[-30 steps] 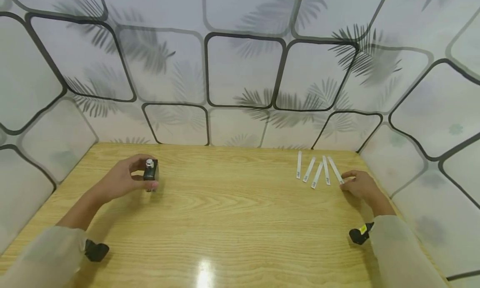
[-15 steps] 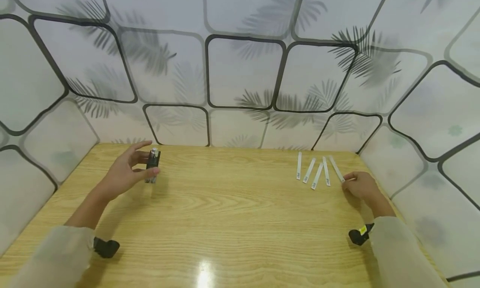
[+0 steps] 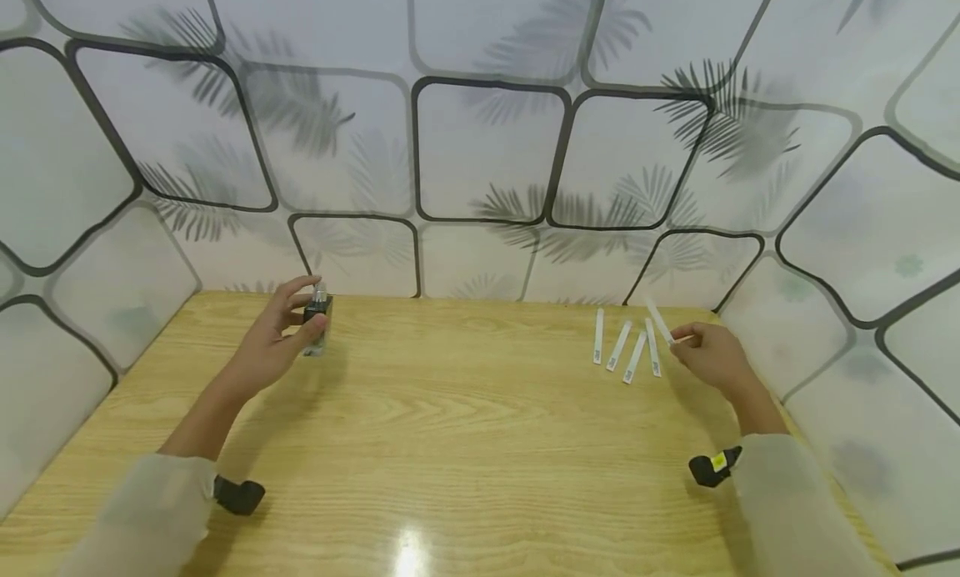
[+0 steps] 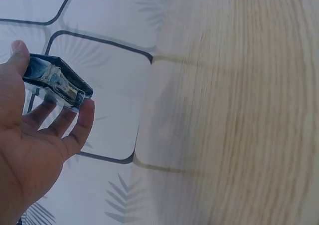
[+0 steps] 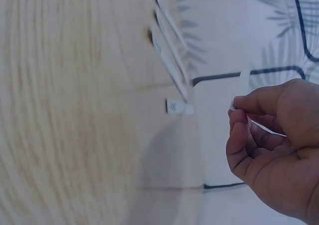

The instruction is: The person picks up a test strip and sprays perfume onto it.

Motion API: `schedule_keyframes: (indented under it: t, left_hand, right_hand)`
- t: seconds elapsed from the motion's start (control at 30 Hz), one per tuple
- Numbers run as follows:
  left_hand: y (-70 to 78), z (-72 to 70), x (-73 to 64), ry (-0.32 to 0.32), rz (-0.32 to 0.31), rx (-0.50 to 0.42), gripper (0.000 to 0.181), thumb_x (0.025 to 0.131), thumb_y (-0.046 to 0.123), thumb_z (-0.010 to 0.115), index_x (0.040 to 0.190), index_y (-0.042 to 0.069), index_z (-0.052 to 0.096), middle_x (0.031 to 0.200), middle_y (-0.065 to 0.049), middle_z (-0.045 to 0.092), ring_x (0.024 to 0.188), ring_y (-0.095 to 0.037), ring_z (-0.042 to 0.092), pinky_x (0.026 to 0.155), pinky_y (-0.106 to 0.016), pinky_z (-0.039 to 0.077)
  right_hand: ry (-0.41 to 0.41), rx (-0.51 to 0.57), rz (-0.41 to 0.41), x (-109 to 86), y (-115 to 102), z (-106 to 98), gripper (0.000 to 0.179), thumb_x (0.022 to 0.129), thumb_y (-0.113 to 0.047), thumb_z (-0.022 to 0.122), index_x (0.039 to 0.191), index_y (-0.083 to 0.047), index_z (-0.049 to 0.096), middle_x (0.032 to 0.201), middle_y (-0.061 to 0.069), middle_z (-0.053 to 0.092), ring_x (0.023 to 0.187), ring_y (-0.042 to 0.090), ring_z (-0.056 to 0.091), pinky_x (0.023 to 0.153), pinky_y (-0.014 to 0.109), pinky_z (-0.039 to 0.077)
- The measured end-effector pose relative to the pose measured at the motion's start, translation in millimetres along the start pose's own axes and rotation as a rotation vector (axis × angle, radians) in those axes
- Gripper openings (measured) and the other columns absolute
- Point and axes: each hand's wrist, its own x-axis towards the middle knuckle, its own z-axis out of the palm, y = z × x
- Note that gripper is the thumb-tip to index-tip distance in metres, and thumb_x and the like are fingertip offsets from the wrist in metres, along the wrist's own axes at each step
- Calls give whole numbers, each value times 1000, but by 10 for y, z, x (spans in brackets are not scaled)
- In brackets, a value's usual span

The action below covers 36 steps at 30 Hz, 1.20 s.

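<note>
At the left of the head view, my left hand (image 3: 273, 343) holds a small perfume bottle (image 3: 318, 312) of clear and black glass with a silvery spray top. The index finger is at the top and the thumb lies across the side. In the left wrist view the glass bottle (image 4: 57, 80) is tilted between thumb and fingers, raised over the table. On the right side, my right hand (image 3: 712, 356) pinches the lower end of a white paper test strip (image 3: 658, 320) between thumb and fingers. That strip (image 5: 244, 83) points up and away from the hand.
Several more white paper strips (image 3: 634, 358) with small dark print lie fanned out on the wooden table (image 3: 450, 444), left of my right hand. A patterned wall covering (image 3: 487, 152) rises behind and beside the table. Each sleeve cuff carries a small black camera (image 3: 240, 495).
My left hand has moved right and away with the bottle, its index finger now at the spray top. My right hand has lifted its strip and shifted slightly left.
</note>
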Motion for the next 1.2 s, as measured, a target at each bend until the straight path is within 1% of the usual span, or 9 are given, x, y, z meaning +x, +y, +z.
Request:
schedule_keyframes:
  t: [0.17, 0.23, 0.33, 0.47, 0.7, 0.8, 1.0, 1.1, 1.2]
  left_hand:
    - [29, 87, 22, 8, 8, 6, 56, 110, 18, 50, 161, 20, 25, 152, -27, 39, 123, -42, 54, 93, -62, 49]
    - [49, 122, 35, 7, 2, 1, 56, 110, 20, 51, 161, 21, 26, 152, -26, 38, 124, -44, 54, 94, -67, 48]
    - [78, 177, 62, 7, 1, 6, 57, 109, 22, 53, 161, 24, 27, 155, -26, 35, 126, -44, 54, 92, -66, 49]
    - [111, 265, 103, 15, 5, 8, 58, 108, 23, 55, 160, 27, 29, 156, -24, 36, 123, -41, 57, 89, -58, 52]
    - [206, 432, 160, 11, 26, -8, 57, 107, 25, 59, 158, 28, 33, 150, -20, 44, 121, -36, 59, 87, -45, 57]
    - [251, 497, 185, 16, 46, -7, 57, 106, 24, 60, 157, 28, 35, 147, -19, 47, 118, -35, 61, 85, -45, 57]
    - [277, 634, 271, 14, 100, 23, 56, 105, 24, 62, 156, 25, 39, 139, -16, 52, 117, -32, 61, 84, -47, 57]
    - [307, 704, 319, 4, 126, 33, 57, 104, 25, 64, 156, 22, 40, 135, -13, 54, 113, -30, 61, 81, -45, 57]
    - [346, 770, 365, -11, 141, 41, 57, 104, 27, 64, 156, 20, 41, 137, -12, 52, 112, -27, 59, 78, -42, 57]
  right_hand:
    - [-21, 11, -24, 5, -158, 41, 35, 104, -15, 57, 131, 8, 60, 109, 27, 69, 89, 36, 67, 65, 34, 52]
    - [-25, 11, -36, 5, -214, 67, 35, 104, -15, 57, 131, 7, 60, 108, 25, 69, 88, 35, 66, 65, 35, 52]
    - [-19, -5, -66, 9, -299, 114, 34, 104, -15, 58, 131, 6, 61, 106, 21, 69, 85, 32, 65, 65, 35, 51]
    - [-21, -25, -100, 9, -426, 189, 32, 105, -15, 58, 130, 4, 62, 106, 20, 69, 86, 31, 66, 65, 36, 53]
    - [-34, -57, -196, 17, -667, 333, 30, 105, -12, 57, 131, 3, 63, 105, 18, 70, 96, 34, 68, 75, 45, 57]
    - [-38, -44, -235, 15, -781, 395, 29, 105, -10, 58, 130, 3, 63, 103, 17, 71, 94, 33, 69, 75, 46, 58]
    - [-65, 3, -281, -8, -1043, 546, 29, 104, -7, 59, 131, 3, 62, 103, 16, 70, 90, 29, 70, 73, 41, 58]
    - [-75, 17, -301, -21, -1173, 620, 29, 104, -6, 60, 131, 1, 63, 102, 15, 70, 88, 28, 71, 73, 41, 58]
    - [-77, 23, -324, -32, -1287, 685, 29, 103, -6, 60, 131, 0, 63, 101, 13, 70, 88, 27, 70, 74, 41, 58]
